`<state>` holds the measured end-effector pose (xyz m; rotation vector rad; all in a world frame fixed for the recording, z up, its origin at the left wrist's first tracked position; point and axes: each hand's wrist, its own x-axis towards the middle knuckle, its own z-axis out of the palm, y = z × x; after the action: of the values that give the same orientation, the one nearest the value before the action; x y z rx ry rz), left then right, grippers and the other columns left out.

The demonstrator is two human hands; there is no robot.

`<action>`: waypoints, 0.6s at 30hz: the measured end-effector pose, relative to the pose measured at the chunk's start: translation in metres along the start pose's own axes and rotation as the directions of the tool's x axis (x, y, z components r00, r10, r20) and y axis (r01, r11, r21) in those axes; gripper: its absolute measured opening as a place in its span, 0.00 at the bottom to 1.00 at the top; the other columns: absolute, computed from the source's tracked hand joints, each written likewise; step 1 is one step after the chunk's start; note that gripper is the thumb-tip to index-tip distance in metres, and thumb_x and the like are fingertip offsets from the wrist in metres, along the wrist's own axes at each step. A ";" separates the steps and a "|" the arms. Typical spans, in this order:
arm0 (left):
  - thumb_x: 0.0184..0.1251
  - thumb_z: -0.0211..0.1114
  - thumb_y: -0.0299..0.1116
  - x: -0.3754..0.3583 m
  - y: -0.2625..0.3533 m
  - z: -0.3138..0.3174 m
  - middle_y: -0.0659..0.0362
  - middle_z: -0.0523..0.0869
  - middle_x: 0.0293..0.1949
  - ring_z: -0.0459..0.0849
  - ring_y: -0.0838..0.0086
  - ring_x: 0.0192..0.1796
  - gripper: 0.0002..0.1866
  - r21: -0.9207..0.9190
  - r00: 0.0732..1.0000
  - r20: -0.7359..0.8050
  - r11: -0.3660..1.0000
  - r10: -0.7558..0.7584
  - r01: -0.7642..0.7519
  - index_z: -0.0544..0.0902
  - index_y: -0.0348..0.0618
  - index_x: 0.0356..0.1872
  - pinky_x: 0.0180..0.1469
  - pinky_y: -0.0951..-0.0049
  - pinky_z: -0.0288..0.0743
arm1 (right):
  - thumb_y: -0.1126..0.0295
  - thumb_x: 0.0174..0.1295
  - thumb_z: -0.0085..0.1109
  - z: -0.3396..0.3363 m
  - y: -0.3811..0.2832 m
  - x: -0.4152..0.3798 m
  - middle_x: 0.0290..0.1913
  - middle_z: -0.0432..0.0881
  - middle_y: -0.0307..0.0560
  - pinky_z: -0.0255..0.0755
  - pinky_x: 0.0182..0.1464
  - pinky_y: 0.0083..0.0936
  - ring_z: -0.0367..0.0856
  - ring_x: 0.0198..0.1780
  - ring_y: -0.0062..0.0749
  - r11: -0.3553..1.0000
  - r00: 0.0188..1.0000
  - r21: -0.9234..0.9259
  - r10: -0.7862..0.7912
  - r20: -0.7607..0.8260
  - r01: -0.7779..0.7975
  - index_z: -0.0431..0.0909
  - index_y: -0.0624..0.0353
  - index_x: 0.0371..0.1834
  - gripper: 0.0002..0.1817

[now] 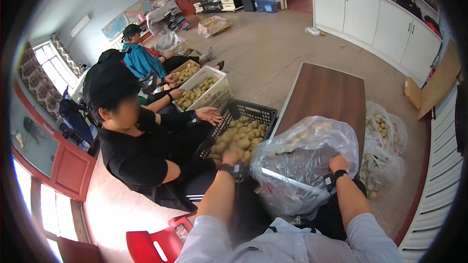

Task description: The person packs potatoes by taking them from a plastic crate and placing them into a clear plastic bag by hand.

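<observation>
A black plastic crate (pixel 274 113) holds many yellowish potatoes (pixel 246 131). My left hand (pixel 233 156) reaches over the crate's near end, at the potatoes; its fingers are blurred and partly hidden. Just right of the crate, a large clear plastic bag (pixel 287 185) stands with its mouth open toward me. My right hand (pixel 337 163) is closed on the bag's right rim. What lies at the bottom of the bag is hard to make out. The open hand of a co-worker (pixel 208 115) hovers by the crate's far left side.
A brown low table (pixel 321 92) stands behind the bag. Filled clear bags (pixel 385 129) lie on the floor at right. A white crate (pixel 222 87) of potatoes sits ahead, with other seated people beside it. A red stool (pixel 151 246) is at lower left.
</observation>
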<state>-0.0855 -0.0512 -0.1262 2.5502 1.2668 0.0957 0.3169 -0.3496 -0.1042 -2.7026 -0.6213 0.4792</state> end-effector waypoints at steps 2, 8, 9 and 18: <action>0.57 0.64 0.38 -0.005 0.009 -0.008 0.47 0.86 0.38 0.86 0.52 0.41 0.15 -0.053 0.999 -0.020 0.998 -0.041 0.040 0.80 0.41 0.41 0.40 0.57 0.78 | 0.66 0.54 0.54 0.005 0.002 0.000 0.51 0.80 0.68 0.70 0.59 0.47 0.77 0.55 0.61 0.999 1.000 0.033 -0.015 -0.025 0.016 0.75 0.67 0.53 0.24; 0.56 0.67 0.45 -0.010 0.014 -0.014 0.47 0.85 0.33 0.85 0.51 0.35 0.18 -0.128 0.982 0.030 0.973 -0.188 0.190 0.79 0.40 0.37 0.33 0.55 0.79 | 0.72 0.53 0.56 0.005 -0.012 -0.020 0.48 0.80 0.63 0.73 0.55 0.46 0.81 0.47 0.60 0.971 0.962 -0.090 -0.232 -0.147 0.221 0.74 0.63 0.48 0.18; 0.55 0.67 0.46 -0.010 0.013 -0.015 0.47 0.85 0.33 0.85 0.51 0.34 0.19 -0.054 0.990 -0.017 0.988 -0.142 0.141 0.79 0.40 0.36 0.33 0.55 0.79 | 0.72 0.53 0.56 0.016 -0.007 -0.016 0.48 0.80 0.63 0.73 0.55 0.46 0.81 0.47 0.60 0.971 0.961 -0.089 -0.232 -0.149 0.220 0.74 0.63 0.48 0.18; 0.55 0.62 0.43 0.003 -0.010 0.002 0.45 0.87 0.42 0.85 0.50 0.46 0.18 0.110 0.947 0.221 0.971 -0.234 0.214 0.85 0.43 0.43 0.45 0.56 0.78 | 0.72 0.51 0.59 0.036 -0.003 -0.028 0.52 0.73 0.55 0.76 0.45 0.49 0.80 0.41 0.61 0.889 0.878 -0.134 -0.455 -0.147 0.438 0.73 0.58 0.47 0.18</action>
<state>-0.0910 -0.0441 -0.1307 2.3784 1.4801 -0.3022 0.2781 -0.3519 -0.1282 -2.5280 -1.2031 0.0902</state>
